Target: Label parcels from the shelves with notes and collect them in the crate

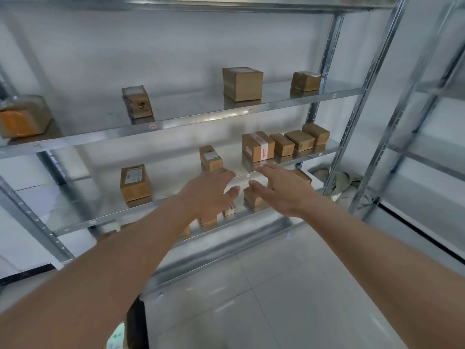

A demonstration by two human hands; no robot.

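parcels: brown cardboard boxes, upright on metal shelves | taped box (258, 146) just beyond right hand (283, 188), three plain boxes (299, 140) further right | labelled box (210, 157) just beyond left hand (210, 191) | box (134, 182) left of it | more on upper shelf (242, 83)

No legible text anywhere. White labels on two parcels (135, 183) (210, 157), red-printed tape on a third (258, 146), small tags on the shelf edges (152, 126): all too blurred to read.
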